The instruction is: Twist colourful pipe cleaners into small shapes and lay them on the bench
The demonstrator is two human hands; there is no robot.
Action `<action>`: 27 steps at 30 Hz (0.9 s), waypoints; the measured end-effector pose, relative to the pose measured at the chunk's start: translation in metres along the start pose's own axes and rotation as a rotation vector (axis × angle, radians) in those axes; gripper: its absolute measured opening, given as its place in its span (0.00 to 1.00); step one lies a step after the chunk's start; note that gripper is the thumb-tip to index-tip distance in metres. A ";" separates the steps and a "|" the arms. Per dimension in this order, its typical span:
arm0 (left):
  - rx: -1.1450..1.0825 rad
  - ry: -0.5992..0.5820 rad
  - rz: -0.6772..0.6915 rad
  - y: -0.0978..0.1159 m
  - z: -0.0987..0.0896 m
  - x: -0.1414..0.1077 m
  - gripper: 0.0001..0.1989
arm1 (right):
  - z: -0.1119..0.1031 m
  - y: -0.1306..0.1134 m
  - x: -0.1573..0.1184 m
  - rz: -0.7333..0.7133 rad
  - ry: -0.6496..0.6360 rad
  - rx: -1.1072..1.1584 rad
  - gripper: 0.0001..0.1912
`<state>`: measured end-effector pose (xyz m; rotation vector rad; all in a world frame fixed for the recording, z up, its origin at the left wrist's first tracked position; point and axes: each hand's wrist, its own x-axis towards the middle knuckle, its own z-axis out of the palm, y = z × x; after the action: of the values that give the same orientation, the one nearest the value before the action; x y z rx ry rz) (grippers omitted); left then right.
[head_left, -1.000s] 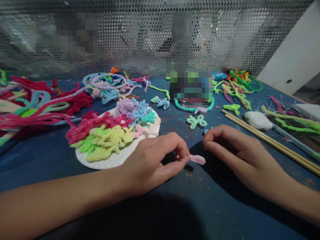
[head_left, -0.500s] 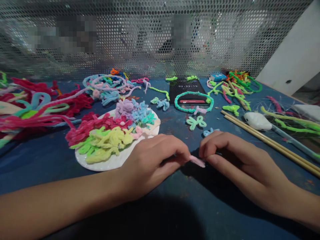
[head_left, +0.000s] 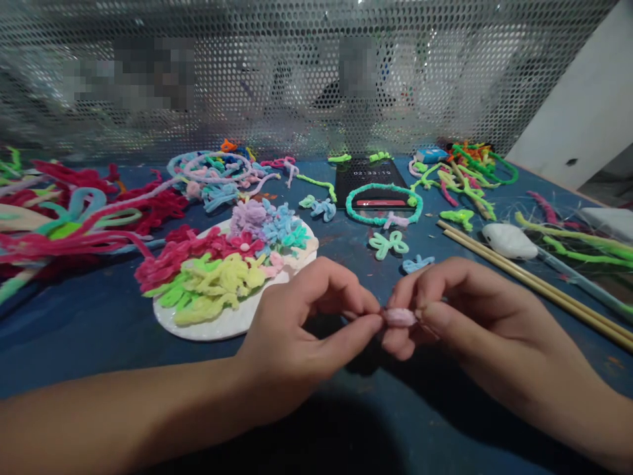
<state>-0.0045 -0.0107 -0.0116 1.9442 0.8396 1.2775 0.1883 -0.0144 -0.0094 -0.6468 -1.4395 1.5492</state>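
A short pink pipe cleaner (head_left: 400, 318) is pinched between both hands above the table. My left hand (head_left: 316, 323) grips its left end with thumb and forefinger. On its right end, the thumb and fingers of my right hand (head_left: 459, 316) are closed. Beyond my left wrist lies a white plate (head_left: 208, 330) heaped with small pipe cleaner pieces in red, yellow, green, purple and blue. A blue bent piece (head_left: 418, 264) lies just past my right fingers, and a mint looped piece (head_left: 389, 245) behind it.
A teal pipe cleaner ring (head_left: 349, 204) rests partly on a dark phone (head_left: 370, 173). Two wooden sticks (head_left: 539, 284) and a white glossy object (head_left: 509, 240) lie at right. Tangled pipe cleaners (head_left: 69, 227) cover the left. A perforated metal panel (head_left: 277, 125) closes off the back.
My right fingers have moved in and taken hold of the pink pipe cleaner's free end. It now lies level between both hands, and my left hand has turned slightly.
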 end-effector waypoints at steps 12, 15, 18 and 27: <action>0.273 -0.084 -0.204 0.004 -0.002 0.011 0.04 | -0.001 0.006 0.002 0.200 0.106 0.139 0.01; 0.287 -0.105 -0.211 0.002 -0.002 0.010 0.05 | -0.001 0.006 0.002 0.174 0.142 0.021 0.03; 0.333 -0.129 -0.205 0.001 -0.002 0.009 0.05 | -0.001 0.005 0.003 0.142 0.165 -0.099 0.06; 0.514 -0.152 -0.081 0.000 -0.003 0.008 0.04 | 0.003 0.003 -0.002 0.037 0.166 -0.432 0.06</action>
<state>-0.0051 -0.0035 -0.0064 2.3360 1.2433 0.9080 0.1860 -0.0172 -0.0116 -1.0356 -1.6533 1.1835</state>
